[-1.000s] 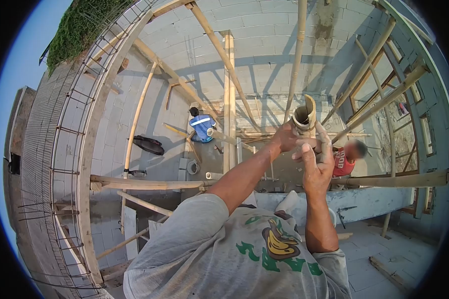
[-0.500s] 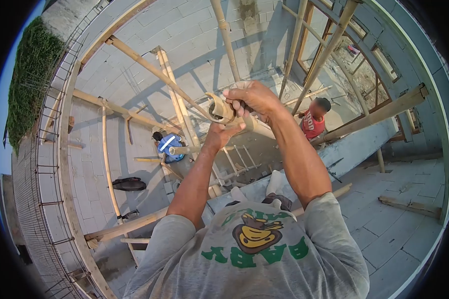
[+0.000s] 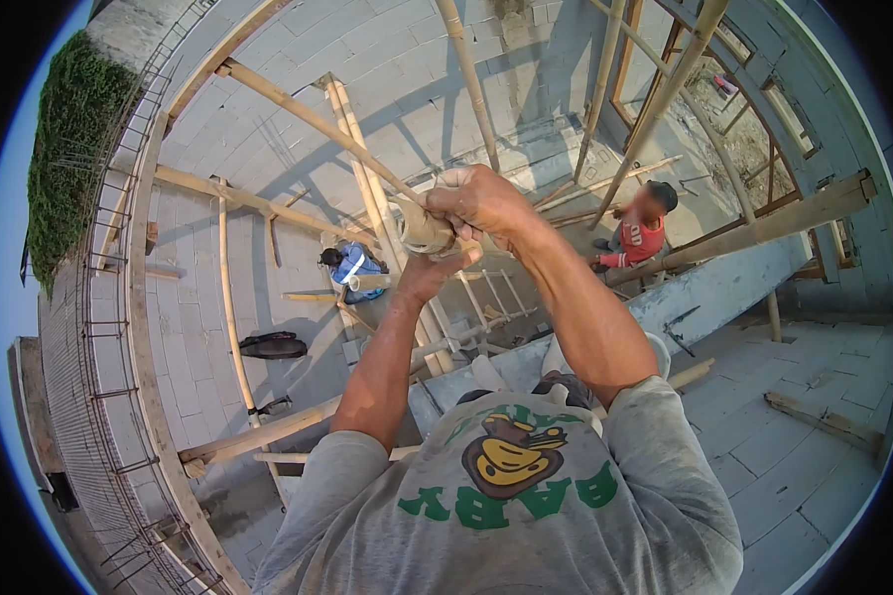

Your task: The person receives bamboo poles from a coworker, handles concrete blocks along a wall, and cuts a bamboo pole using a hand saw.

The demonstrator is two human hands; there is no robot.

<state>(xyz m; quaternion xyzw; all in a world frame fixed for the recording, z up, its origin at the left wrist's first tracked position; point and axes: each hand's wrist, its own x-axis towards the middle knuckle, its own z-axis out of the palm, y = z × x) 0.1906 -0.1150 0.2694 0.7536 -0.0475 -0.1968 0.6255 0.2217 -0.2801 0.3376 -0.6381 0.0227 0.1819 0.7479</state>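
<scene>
In front of my chest is a pale tan hollow cylinder [image 3: 422, 228] that looks like a bamboo pole end. My left hand [image 3: 435, 273] is closed around its underside, with the thumb pointing right. Just above, my right hand [image 3: 481, 203] has its fingers pinched together by the cylinder's upper edge. What lies between those fingertips is too small to make out. My right hand and forearm hide the cylinder's right side.
Bamboo poles [image 3: 471, 84] and timber beams [image 3: 298, 117] cross the room around me. Below are one person in blue [image 3: 355, 266] and another in a red shirt [image 3: 642, 238]. A concrete ledge [image 3: 709, 297] runs at right. Steel rebar [image 3: 94, 347] lines the left wall.
My right hand has shifted slightly left and its pinch now sits at the cylinder's edge. The cylinder has turned so its dark opening shows less. The person in red has moved, and the view has shifted.
</scene>
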